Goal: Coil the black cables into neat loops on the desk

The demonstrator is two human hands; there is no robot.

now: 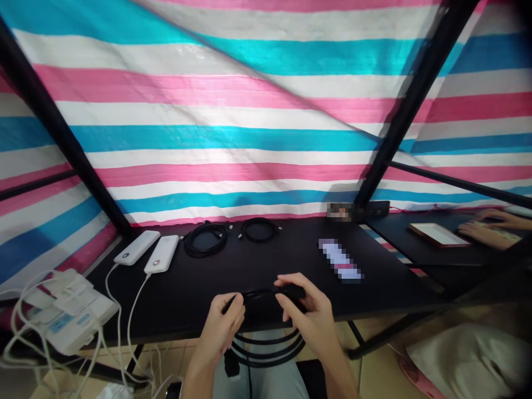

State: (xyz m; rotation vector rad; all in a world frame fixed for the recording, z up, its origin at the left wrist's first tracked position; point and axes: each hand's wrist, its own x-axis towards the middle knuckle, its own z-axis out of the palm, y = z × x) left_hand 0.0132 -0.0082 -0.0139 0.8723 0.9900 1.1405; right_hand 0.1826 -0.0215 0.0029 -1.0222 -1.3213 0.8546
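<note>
My left hand (220, 324) is closed on one side of a looped black cable (270, 363), thumb pressed against the fingers. Across from it, my right hand (316, 313) pinches the other side, where a thicker black piece shows between thumb and fingers; its exact kind is partly hidden. The loops hang below both hands, over my lap and just off the table's front edge. A black plug-like end (231, 366) dangles under my left hand. Farther back on the black table (266, 266) lie a coiled black cable (205, 239) and a smaller one (260, 230).
Two white power banks (138, 247) with white cords lie at the left. A white power strip (77, 310) with tangled cords sits at the left edge. A phone (339, 259), its screen blurred, lies right. Another person's hands (492, 233) are by a tray (439, 235) on the neighbouring table.
</note>
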